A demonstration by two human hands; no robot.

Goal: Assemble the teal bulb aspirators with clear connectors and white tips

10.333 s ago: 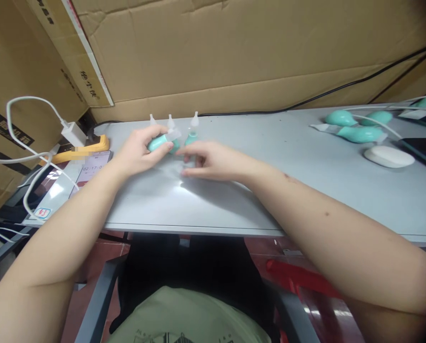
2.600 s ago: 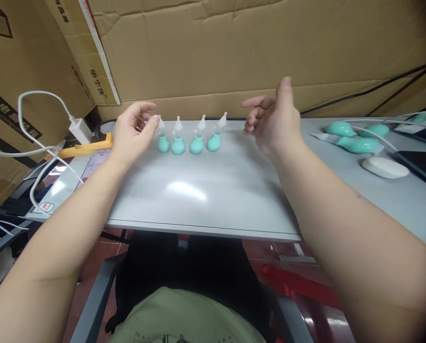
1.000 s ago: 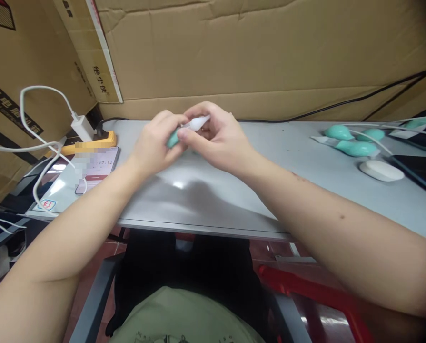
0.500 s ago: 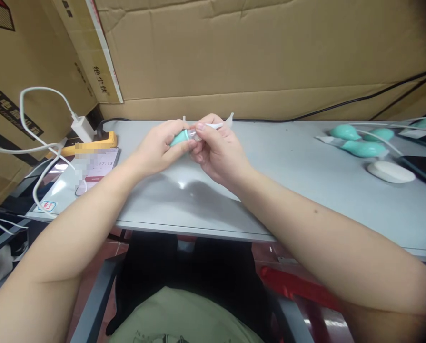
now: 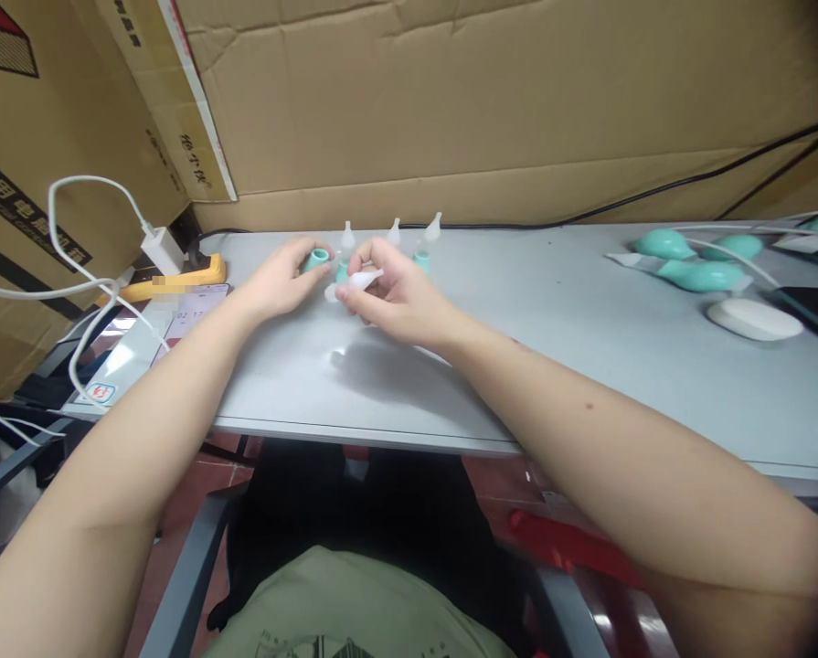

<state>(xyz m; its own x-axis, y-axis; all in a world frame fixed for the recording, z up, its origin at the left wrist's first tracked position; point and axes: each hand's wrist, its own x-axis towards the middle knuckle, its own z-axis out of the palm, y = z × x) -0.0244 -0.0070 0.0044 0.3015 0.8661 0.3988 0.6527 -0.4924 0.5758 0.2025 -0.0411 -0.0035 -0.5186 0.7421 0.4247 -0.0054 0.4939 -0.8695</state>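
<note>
My left hand is closed round a teal rubber bulb whose open mouth faces right, with no tip on it. My right hand pinches a clear plastic tip, held level just right of the bulb and apart from it. Behind my hands three more teal bulbs with clear tips stand upright in a row on the grey table, partly hidden by my fingers.
Several teal bulbs and a white oval object lie at the far right. A phone, a yellow power strip and a white charger with cable sit at the left. Cardboard boxes wall the back.
The clear tip has come off the teal bulb: half a second ago both hands held them joined, now my right hand holds the tip apart and both hands are lower, near the table.
</note>
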